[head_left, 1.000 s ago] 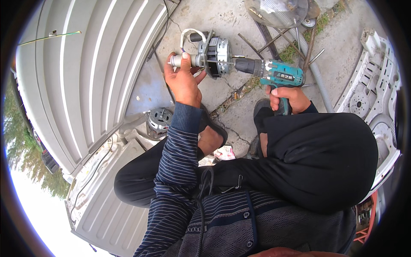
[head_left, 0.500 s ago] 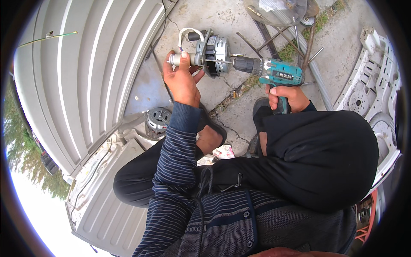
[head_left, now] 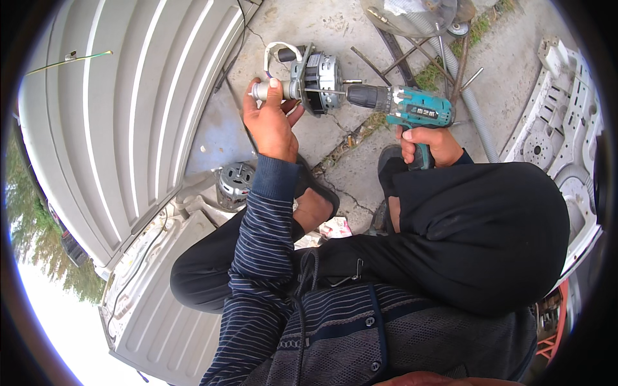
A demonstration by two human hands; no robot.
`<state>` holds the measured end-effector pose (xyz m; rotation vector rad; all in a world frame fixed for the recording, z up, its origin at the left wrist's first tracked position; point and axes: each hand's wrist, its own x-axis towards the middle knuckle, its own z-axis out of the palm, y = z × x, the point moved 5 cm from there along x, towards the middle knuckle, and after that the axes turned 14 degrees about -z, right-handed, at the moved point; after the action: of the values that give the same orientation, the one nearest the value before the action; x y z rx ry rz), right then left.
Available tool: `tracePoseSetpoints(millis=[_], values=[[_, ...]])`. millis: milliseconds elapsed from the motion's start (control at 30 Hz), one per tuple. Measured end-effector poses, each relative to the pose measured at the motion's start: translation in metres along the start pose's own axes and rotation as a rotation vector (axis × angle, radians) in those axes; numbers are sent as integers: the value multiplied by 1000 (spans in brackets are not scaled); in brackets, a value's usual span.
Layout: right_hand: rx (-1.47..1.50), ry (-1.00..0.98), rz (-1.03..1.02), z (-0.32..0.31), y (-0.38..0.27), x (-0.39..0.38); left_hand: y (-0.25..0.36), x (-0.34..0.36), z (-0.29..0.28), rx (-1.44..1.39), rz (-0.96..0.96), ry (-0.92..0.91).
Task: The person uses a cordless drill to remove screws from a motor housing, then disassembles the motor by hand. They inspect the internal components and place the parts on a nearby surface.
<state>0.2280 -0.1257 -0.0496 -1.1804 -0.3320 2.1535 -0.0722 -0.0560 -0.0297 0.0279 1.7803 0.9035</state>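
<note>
Your left hand (head_left: pixel 271 125) has its grip closed on the shaft end of the motor (head_left: pixel 310 72), thumb on top and fingers curled beneath, so the motor hangs clear above the concrete floor (head_left: pixel 360 167) with its shaft level; this appears to brace it against the turning of the tool. Your right hand (head_left: pixel 430 143) is wrapped tight on the handle of the teal drill (head_left: pixel 402 106), just right of the motor; the bit runs leftward into the motor's face, in line with a long screw, as far as can be told. A white lead (head_left: pixel 275 50) loops off the motor's upper left. A second motor (head_left: pixel 235 181) lies below the held one, beside your left sleeve, against a grey ribbed panel (head_left: pixel 129 116). Far right of the motor lies a white moulded plastic part (head_left: pixel 557 122); above and right of it lie metal rods (head_left: pixel 450 61) and a grey hose.
</note>
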Motion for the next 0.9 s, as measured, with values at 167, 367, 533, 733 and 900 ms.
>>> tracePoseSetpoints(millis=[167, 367, 533, 733, 900], values=[[7, -7, -5, -1, 0, 1, -2, 1, 2, 30, 12, -6], [26, -9, -12, -1, 1, 1, -5, 3, 2, -4, 1, -3], [93, -49, -25, 1, 0, 4, -6, 3, 2, -21, 19, -11], [14, -48, -33, -2, -5, 7, -4, 3, 4, -9, 26, -9], [1, -52, -43, -1, -5, 10, -11, 6, 0, -34, 34, -13]])
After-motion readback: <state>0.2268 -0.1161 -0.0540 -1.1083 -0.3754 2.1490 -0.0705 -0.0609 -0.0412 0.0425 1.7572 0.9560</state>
